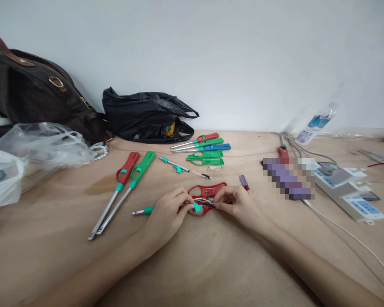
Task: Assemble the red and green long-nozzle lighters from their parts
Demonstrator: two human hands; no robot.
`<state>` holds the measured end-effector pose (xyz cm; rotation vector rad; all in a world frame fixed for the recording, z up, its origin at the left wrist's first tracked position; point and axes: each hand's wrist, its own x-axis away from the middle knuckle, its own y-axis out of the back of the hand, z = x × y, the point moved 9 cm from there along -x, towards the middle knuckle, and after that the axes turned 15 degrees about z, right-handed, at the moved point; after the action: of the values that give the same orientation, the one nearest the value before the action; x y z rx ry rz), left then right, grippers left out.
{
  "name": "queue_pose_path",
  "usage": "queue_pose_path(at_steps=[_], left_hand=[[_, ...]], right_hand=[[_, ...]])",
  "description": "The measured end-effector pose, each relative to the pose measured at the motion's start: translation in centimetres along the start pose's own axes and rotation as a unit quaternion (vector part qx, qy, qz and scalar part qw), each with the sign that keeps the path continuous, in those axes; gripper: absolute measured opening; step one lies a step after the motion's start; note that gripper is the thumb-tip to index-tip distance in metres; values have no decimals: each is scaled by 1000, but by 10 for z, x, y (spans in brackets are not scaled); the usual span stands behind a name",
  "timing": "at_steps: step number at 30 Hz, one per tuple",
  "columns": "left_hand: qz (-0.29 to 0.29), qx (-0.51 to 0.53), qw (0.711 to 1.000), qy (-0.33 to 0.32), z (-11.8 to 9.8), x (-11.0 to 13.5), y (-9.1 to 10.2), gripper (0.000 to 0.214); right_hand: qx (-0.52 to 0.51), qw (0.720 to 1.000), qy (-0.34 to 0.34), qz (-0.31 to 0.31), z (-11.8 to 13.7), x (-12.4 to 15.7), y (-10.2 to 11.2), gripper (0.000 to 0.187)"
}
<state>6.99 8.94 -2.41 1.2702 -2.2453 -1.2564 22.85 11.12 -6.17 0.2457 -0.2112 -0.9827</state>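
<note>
My left hand (pixel 169 213) and my right hand (pixel 237 204) meet over a red gas lighter shell (pixel 208 190) lying open on the wooden table (pixel 192 264). The left fingers pinch its body beside a small teal trigger piece (pixel 196 207); its metal tube (pixel 142 211) sticks out to the left. The right fingers are pinched on thin wiring (pixel 208 200) inside the shell. A small purple-handled screwdriver (pixel 244 182) lies just beyond my right hand.
A red lighter (pixel 123 179) and a green lighter (pixel 137 177) lie left of my hands. Several more lighters and shells (pixel 205 149) sit behind, with loose inner parts (pixel 182 167). Bags stand at the back left (pixel 147 115); a power strip (pixel 348 187) and cables lie right.
</note>
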Motion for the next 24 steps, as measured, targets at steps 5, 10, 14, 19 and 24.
queue_pose_path(at_steps=[5,10,14,19,24], left_hand=[[0,-39,999,9,2,-2,10,11],[-6,-65,998,2,1,-3,16,11],[0,-56,998,12,2,-4,12,16],[-2,-46,999,15,1,-4,10,11],[-2,-52,999,11,-1,-5,7,13]], right_hand=[[10,1000,6,-8,-2,1,0,4],[7,1000,12,-21,-4,1,1,4],[23,999,20,-14,0,0,0,6],[26,999,17,-18,3,1,2,6],[19,1000,8,0,4,0,-1,7]])
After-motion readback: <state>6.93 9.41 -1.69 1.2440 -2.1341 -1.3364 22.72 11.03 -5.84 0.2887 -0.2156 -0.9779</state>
